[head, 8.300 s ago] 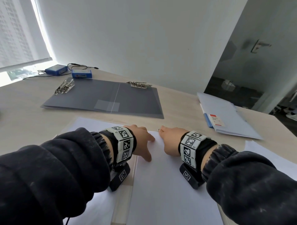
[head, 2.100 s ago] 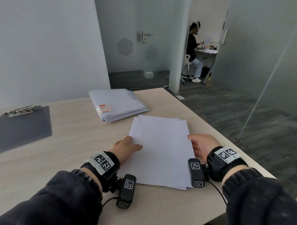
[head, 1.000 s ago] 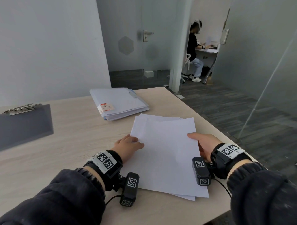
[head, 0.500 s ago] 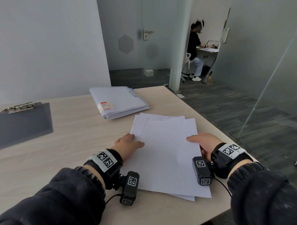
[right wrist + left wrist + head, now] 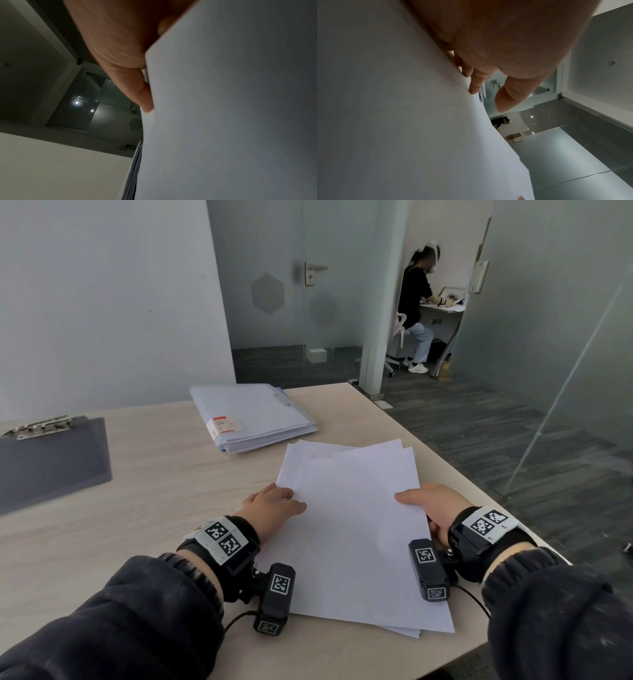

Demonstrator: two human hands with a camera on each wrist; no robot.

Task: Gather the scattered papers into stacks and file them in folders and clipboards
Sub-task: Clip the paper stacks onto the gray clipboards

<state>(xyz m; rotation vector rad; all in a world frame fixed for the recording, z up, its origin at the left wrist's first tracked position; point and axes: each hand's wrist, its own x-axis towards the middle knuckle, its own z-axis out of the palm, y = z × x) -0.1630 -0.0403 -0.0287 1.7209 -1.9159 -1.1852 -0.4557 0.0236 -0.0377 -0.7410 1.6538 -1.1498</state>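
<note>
Clipboards: one grey clipboard (image 5: 51,460) in sight, flat on the table (image 5: 164,481) well to the left of the paper stack, its metal clip (image 5: 42,426) at the far edge; its left part runs out of view.

Folders: one pale blue folder (image 5: 253,414), closed and thick with sheets, lying just beyond the paper stack's far left corner, apart from it by a narrow strip of table. One red-and-white label (image 5: 224,424) sits on its near left corner.

Left hand: the left hand (image 5: 272,506) lies at the left edge of the paper stack, thumb laid over the top sheet, fingers (image 5: 475,82) bent loosely against the paper's edge. In the left wrist view the thumb hangs clear above the sheet, so I would call it a loose, relaxed hand touching the stack, not a grip.

Papers: one loose stack of white sheets (image 5: 356,529) on the table near its right edge, between the two hands. The sheets are not squared: at least three far corners fan out, and a lower sheet peeks out at the near right corner. I cannot count the sheets.

Right hand: the right hand (image 5: 433,506) clasps the right edge of the paper stack, thumb on top; the right wrist view shows a fingertip under the paper, so it pinches the sheets.

Other people: one person (image 5: 416,309), seated at a desk in the next room, far beyond the paper stack.
</note>
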